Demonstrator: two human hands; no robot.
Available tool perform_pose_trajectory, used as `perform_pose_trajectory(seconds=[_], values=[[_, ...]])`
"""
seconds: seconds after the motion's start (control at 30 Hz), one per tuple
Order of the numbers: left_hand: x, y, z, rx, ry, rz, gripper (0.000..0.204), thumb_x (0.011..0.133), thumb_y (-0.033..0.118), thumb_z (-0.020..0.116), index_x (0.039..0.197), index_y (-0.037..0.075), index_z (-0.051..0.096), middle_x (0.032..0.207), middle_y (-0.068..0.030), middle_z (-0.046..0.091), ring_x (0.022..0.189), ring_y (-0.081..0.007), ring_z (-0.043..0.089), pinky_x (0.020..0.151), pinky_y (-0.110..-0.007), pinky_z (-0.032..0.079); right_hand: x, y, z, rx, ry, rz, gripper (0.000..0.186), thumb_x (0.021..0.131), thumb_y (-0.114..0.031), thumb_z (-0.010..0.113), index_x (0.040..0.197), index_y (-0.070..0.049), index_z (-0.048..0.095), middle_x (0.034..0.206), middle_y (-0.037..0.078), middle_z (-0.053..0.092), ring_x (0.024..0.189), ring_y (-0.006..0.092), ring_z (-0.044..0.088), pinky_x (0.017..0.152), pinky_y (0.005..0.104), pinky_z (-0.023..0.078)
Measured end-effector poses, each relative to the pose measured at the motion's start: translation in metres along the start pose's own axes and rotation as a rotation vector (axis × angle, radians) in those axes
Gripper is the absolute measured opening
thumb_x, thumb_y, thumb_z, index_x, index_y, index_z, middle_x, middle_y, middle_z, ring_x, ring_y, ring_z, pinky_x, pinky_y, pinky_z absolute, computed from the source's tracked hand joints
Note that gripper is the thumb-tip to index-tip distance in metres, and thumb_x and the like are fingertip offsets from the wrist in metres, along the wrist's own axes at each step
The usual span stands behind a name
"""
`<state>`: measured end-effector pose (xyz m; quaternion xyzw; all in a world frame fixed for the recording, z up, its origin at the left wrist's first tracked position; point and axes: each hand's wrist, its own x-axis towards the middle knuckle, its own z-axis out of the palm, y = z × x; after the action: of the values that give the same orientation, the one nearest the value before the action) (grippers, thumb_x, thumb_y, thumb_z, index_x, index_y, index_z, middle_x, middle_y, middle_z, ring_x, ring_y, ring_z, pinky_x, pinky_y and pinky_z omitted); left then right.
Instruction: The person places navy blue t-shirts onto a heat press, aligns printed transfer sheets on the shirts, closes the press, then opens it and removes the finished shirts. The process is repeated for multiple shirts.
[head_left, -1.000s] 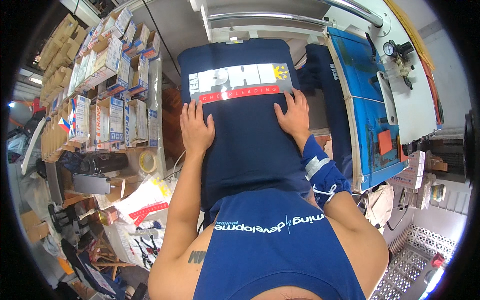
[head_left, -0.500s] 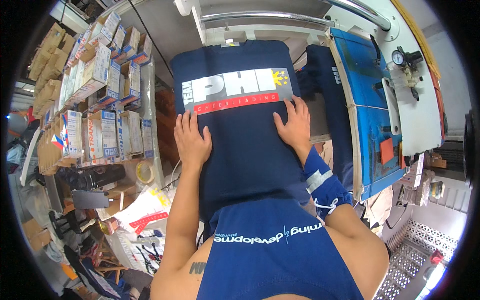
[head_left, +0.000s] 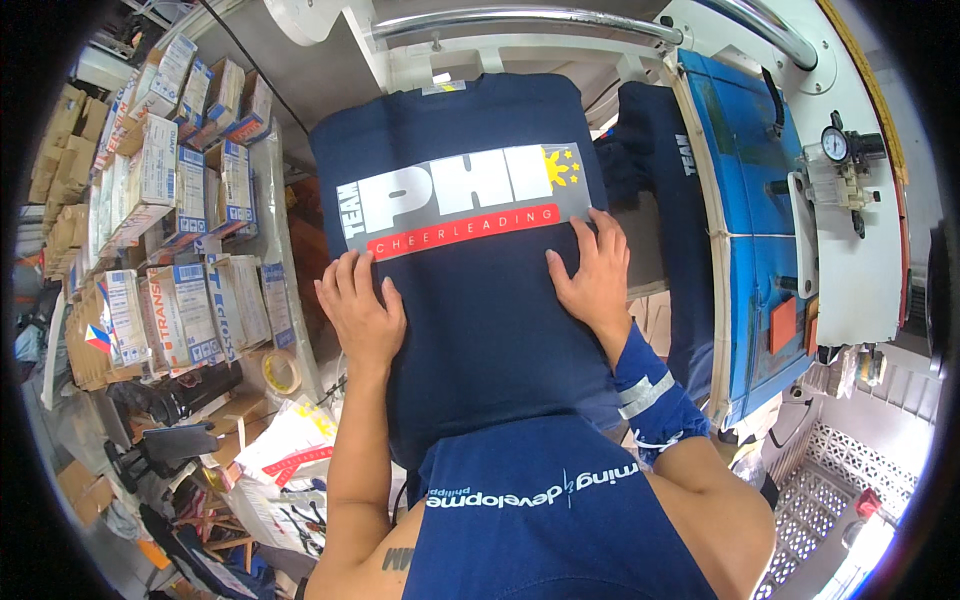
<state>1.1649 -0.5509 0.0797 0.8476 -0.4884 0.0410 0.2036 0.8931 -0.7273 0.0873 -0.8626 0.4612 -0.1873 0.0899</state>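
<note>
A dark navy shirt (head_left: 480, 345) lies spread flat in front of me. Across its chest is a clear, greyish transfer film (head_left: 580, 190) with a white, red and yellow printed design. My left hand (head_left: 362, 315) rests on the shirt's left side, fingers stretched toward the film's lower left corner. On the other side my right hand (head_left: 597, 275) lies with spread fingers, its fingertips at the film's lower right corner. Neither hand grips anything. A blue sleeve-like cover (head_left: 655, 390) with a grey band is around my right forearm.
Right of the shirt stands a blue padded press plate (head_left: 750, 240), with another navy shirt (head_left: 685, 290) beside it. A pressure gauge (head_left: 834, 143) sits farther right. Open cardboard boxes (head_left: 185, 310) fill the left shelf; tape (head_left: 281, 372) and printed sheets (head_left: 290, 440) lie below. A metal bar (head_left: 530, 28) crosses the back.
The view has shifted and turned slightly, so the shirt and shelf appear lower and farther left. Both hands stay flat on the shirt by the film's lower edge.
</note>
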Motion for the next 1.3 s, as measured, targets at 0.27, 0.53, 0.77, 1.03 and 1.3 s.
perform_pose_trajectory(seconds=[0.27,0.53,0.77,1.03,1.3], values=[[0.059,-0.082,0.030,-0.507,0.293,-0.454,0.032,0.105,0.033,0.060,0.099,0.005,0.073,0.108,-0.0098,0.069,0.096,-0.0280,0.065,0.087,-0.040,0.050,0.069,0.066,0.007,0.399,0.018,0.705,0.047,0.100,-0.046,0.066,0.105,-0.001,0.076,0.115,0.022,0.073,0.109,0.0364,0.068,0.094,0.0438,0.053],[0.066,-0.148,0.073,-1.792,-0.290,-0.852,0.069,0.103,0.059,0.056,0.139,0.001,0.060,0.140,-0.0164,0.064,0.127,-0.0312,0.062,0.108,-0.046,0.050,0.087,0.127,0.041,1.766,-0.009,0.946,0.049,0.101,-0.036,0.067,0.132,0.002,0.066,0.133,0.019,0.069,0.120,0.0324,0.065,0.108,0.0453,0.049],[0.086,-0.180,0.060,-2.044,-0.088,-0.857,0.037,0.106,0.027,0.058,0.128,-0.001,0.067,0.131,-0.0174,0.071,0.119,-0.0314,0.067,0.108,-0.050,0.050,0.110,0.152,0.020,1.975,0.305,1.023,0.039,0.098,-0.020,0.065,0.132,-0.001,0.062,0.137,0.019,0.065,0.126,0.0388,0.061,0.116,0.0549,0.041],[0.082,-0.176,0.045,-2.156,0.171,-1.034,0.026,0.100,0.026,0.063,0.105,0.002,0.071,0.109,-0.0151,0.076,0.102,-0.0303,0.069,0.097,-0.042,0.052,0.110,0.167,0.019,2.039,0.158,1.137,0.039,0.101,-0.023,0.061,0.129,0.004,0.063,0.134,0.019,0.068,0.126,0.0371,0.062,0.118,0.0495,0.041],[0.085,-0.169,0.033,-2.250,0.262,-0.905,0.027,0.100,0.027,0.060,0.111,0.003,0.066,0.112,-0.0114,0.072,0.107,-0.0263,0.066,0.105,-0.040,0.047,0.110,0.149,0.008,1.942,0.344,1.117,0.039,0.104,-0.025,0.060,0.136,-0.004,0.062,0.141,0.015,0.064,0.131,0.0340,0.057,0.120,0.0476,0.035]])
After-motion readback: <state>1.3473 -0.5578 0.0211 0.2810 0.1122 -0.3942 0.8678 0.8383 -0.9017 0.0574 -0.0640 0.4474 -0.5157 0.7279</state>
